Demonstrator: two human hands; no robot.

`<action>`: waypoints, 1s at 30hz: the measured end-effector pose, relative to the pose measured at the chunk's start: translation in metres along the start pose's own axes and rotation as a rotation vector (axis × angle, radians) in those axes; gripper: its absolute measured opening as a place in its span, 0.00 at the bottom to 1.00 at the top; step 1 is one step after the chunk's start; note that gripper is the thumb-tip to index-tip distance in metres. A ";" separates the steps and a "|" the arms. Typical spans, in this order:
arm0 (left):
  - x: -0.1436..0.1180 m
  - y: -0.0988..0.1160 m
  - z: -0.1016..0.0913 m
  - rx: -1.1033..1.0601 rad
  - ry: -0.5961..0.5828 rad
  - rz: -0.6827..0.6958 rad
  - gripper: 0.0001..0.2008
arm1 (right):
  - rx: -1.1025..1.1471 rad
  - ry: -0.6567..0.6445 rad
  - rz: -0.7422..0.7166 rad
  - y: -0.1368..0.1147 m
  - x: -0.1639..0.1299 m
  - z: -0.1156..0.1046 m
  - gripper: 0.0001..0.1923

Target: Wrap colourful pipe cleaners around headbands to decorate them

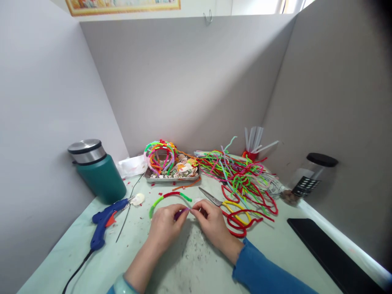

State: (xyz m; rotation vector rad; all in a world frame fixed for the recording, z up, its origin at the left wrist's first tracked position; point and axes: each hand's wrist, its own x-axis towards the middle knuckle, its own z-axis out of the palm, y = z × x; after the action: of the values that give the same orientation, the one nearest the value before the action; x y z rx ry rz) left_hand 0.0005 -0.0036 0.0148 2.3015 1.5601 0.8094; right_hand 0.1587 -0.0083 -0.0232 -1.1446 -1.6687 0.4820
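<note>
Purple fuzzy pipe cleaner (181, 212) pinched between left hand (165, 227) and right hand (212, 222), both closed narrow on ends, apparently for wrapping green-red headband arc (169, 197) near worktop (92, 261) middle.

Both hands meet at the near middle of the table (92, 228), the left hand (165, 226) just beside the right hand (212, 222). A headband (168, 197) arcs just behind them. The scissors (222, 202) lie right of it, touching the pile of pipe cleaners (241, 175). The tray (171, 176) sits further back. The glue gun (105, 220) lies left, the flask (98, 171) behind it. A jar (309, 175) stands far right, with a phone (330, 253) before it.
</note>
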 end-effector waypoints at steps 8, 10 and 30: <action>-0.001 -0.008 0.010 -0.028 0.049 0.052 0.11 | 0.062 0.006 0.096 0.000 0.000 0.003 0.06; -0.001 -0.008 0.011 -0.007 0.040 0.069 0.11 | 0.093 0.003 0.160 0.002 0.000 0.004 0.07; -0.002 -0.010 0.012 0.190 0.017 0.092 0.12 | 0.096 -0.049 0.251 0.002 -0.002 0.007 0.13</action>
State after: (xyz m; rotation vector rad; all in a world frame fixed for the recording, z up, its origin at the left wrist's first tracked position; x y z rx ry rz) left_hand -0.0010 -0.0005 -0.0006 2.5228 1.6117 0.7318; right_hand 0.1533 -0.0072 -0.0283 -1.2859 -1.5331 0.7458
